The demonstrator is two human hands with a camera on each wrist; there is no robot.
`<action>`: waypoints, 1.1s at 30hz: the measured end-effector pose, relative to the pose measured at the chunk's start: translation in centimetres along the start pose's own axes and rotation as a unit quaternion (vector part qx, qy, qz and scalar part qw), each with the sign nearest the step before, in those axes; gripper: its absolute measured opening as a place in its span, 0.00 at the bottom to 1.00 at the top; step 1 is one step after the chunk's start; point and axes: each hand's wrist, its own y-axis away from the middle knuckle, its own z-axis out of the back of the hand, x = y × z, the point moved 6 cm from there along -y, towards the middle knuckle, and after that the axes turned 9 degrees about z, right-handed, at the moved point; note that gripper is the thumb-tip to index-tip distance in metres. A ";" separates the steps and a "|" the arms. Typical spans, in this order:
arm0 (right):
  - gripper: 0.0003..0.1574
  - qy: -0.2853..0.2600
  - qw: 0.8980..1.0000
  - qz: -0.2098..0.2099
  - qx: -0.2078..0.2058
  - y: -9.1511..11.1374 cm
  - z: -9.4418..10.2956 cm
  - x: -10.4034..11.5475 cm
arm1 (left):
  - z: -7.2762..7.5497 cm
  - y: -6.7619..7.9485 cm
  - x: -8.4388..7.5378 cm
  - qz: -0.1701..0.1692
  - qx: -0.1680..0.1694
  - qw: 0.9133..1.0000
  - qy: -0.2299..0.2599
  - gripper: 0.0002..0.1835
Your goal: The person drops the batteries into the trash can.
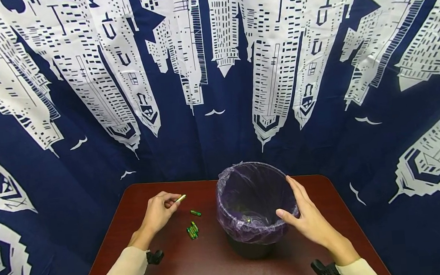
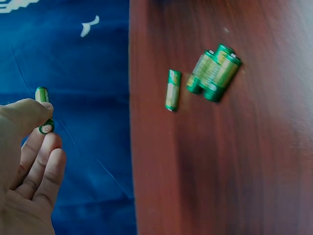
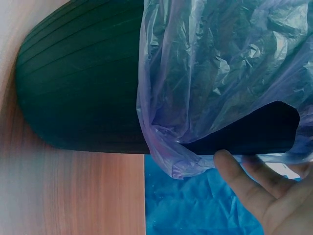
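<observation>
Between thumb and fingertips, my left hand [image 1: 159,212] pinches a green and gold battery [image 2: 45,110], held above the table's far left part. A single battery [image 2: 172,90] lies on the table, and three more batteries [image 2: 213,73] lie side by side close to it. My right hand [image 1: 309,219] rests at the right rim of a dark waste bin [image 3: 78,83], its fingers extended and touching the side. A translucent purple bag [image 1: 240,225] lines the bin and folds over its rim. Deep inside shows a small yellowish-green spot [image 1: 248,220].
The bin stands upright on a reddish-brown wooden table [image 1: 200,270], right of the loose batteries. Behind the table hangs a navy curtain [image 1: 189,149] with white buildings printed on it. Black wrist mounts [image 1: 155,257] sit on both forearms.
</observation>
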 end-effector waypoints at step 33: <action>0.70 -0.004 1.000 0.006 -0.005 0.1 0.0 0.3 | 2.5 -2.2 -12.3 -0.137 -0.028 0.990 0.037 0.13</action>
